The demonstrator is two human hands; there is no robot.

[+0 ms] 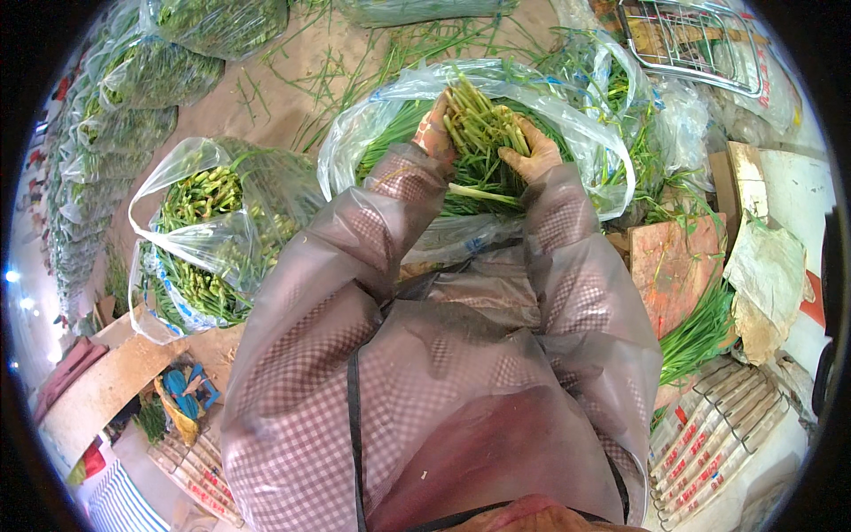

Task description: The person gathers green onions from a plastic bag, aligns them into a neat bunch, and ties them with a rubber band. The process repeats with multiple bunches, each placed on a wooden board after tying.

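A bunch of green vegetable stalks [475,116] is raised over an open clear plastic bag [342,149], its pale cut ends pointing away from me. My left hand [436,133] grips the bunch along its left side. Around the right side, my right hand [537,151] has its thumb and fingers closed on the stalks. Long green leaves [392,133] fill the bag beneath, and its rim circles both forearms. One loose pale stalk [482,194] lies crosswise below the bunch, between my wrists.
A second clear bag [186,239] packed with stalk bunches stands at my left. Filled bags [159,73] line the far left. Loose leaves [332,93] litter the floor. To my right are a reddish board [678,266], more green leaves [698,336] and a metal wire frame [695,50].
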